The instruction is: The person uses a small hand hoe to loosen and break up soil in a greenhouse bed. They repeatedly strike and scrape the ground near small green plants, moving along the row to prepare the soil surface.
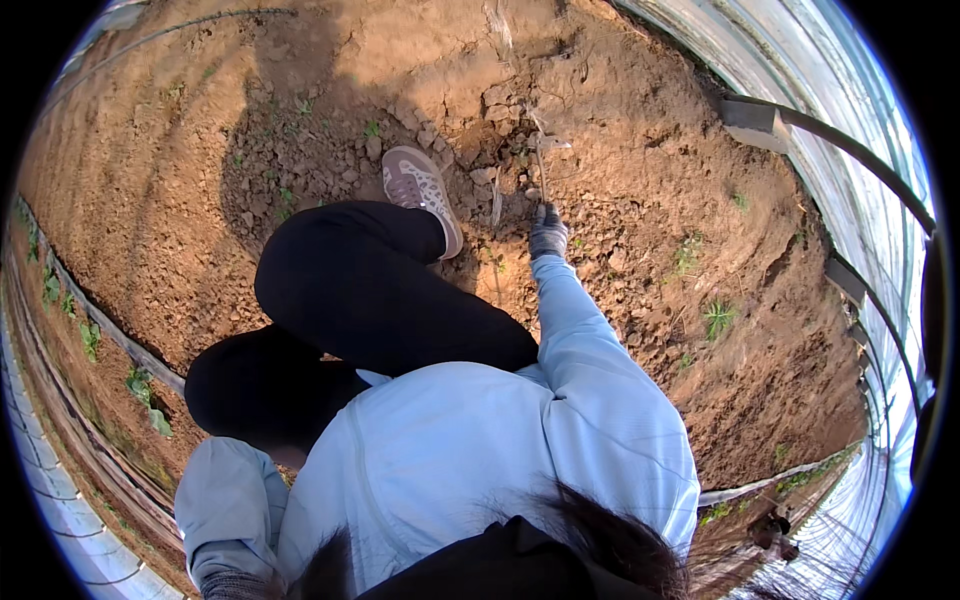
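My right hand [550,232], in a grey glove, is shut on the thin handle of a small hand hoe [541,169]. The hoe's metal head lies over cracked, broken soil [495,150], with a pale dry stalk [496,199] to the left of the handle. At the bottom left edge, only part of the grey glove on my left hand [238,585] shows below the light sleeve; its fingers cannot be made out. My sneaker [420,191] stands on the clods left of the hoe.
Small green weeds [718,319] grow in the soil at the right. Plastic sheeting [832,82] on curved pipes with concrete blocks [754,126] borders the right side. A dark hose [112,322] and leafy plants [90,339] run along the left. Another pale hose [772,480] lies at the lower right.
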